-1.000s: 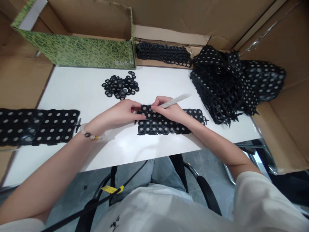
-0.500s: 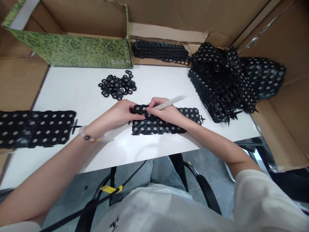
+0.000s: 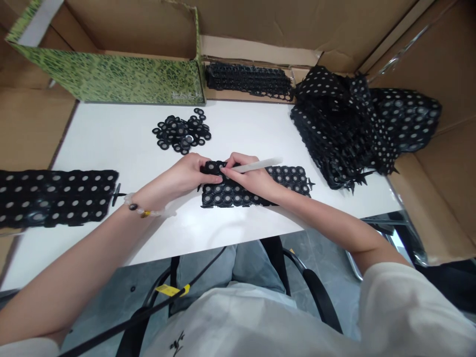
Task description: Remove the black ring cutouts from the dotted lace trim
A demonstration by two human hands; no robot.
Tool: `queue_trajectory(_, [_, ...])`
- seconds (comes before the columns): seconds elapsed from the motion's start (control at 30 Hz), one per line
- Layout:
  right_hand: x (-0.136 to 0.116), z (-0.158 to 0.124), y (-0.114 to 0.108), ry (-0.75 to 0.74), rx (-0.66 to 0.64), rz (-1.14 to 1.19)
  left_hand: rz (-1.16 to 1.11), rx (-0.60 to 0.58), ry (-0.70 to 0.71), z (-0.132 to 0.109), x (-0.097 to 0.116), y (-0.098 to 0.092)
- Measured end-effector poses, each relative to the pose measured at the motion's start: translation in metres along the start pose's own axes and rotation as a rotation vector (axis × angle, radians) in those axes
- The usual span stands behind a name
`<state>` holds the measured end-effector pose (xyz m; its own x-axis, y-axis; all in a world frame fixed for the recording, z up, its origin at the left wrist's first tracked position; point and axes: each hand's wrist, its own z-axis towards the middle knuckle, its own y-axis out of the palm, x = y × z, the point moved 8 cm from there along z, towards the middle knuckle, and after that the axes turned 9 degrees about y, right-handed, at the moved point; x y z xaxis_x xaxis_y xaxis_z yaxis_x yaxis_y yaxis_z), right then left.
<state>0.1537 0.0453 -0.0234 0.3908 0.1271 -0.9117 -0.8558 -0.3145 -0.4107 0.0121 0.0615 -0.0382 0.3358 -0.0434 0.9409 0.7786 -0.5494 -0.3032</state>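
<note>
A black rubber sheet [image 3: 238, 198] with rows of round grey-centred discs lies flat on the white table. My left hand [image 3: 193, 173] grips its left end, with the thumb on top and the other fingers at the far edge. In my right hand [image 3: 249, 176] a white pen-shaped tool [image 3: 258, 164] is held like a pencil, its lower end close to the discs near my left thumb. The fingers hide the exact tip. Beyond my left hand lies a pile of loose black rings [image 3: 180, 131] with grey centres.
Another dotted black sheet [image 3: 55, 198] lies at the left. A heap of dotted black sheets [image 3: 334, 124] rests at the right. Behind stand a green patterned box [image 3: 141, 79] and a stack of perforated black sheets [image 3: 249, 79]. Cardboard walls [image 3: 278, 20] surround the white table [image 3: 238, 134].
My right hand has shifted slightly left along the sheet, and the white tool now lies at a flatter angle. My left hand keeps its place on the sheet's end.
</note>
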Motion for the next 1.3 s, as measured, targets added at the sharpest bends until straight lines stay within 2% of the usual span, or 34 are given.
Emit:
queue_trajectory(0.1, [-0.001, 0.001, -0.001, 0.003, -0.004, -0.025, 0.039, -0.022, 0.009, 0.001, 0.001, -0.001])
queue_trajectory(0.33, [0.001, 0.003, -0.018, 0.037, -0.067, 0.022, 0.345, -0.046, 0.014, 0.0, 0.008, -0.017])
queue_trajectory(0.5, [-0.001, 0.001, -0.02, 0.039, -0.056, 0.059, 0.45, -0.123, 0.074, 0.001, 0.013, -0.009])
queue_trajectory(0.63, [-0.003, 0.0, -0.013, 0.046, -0.078, 0.051, 0.437, -0.098, 0.134, 0.003, 0.016, -0.004])
queue_trajectory(0.83, [0.0, 0.001, -0.012, 0.063, -0.112, 0.012, 0.373, -0.061, 0.087, 0.002, 0.012, -0.004])
queue_trajectory(1.13, [0.006, 0.002, -0.011, 0.066, -0.015, 0.041, 0.254, 0.02, 0.06, 0.0, 0.012, -0.003])
queue_trajectory(1.3, [0.003, 0.001, -0.008, 0.036, -0.004, 0.036, 0.199, 0.035, 0.049, 0.0, 0.008, -0.002])
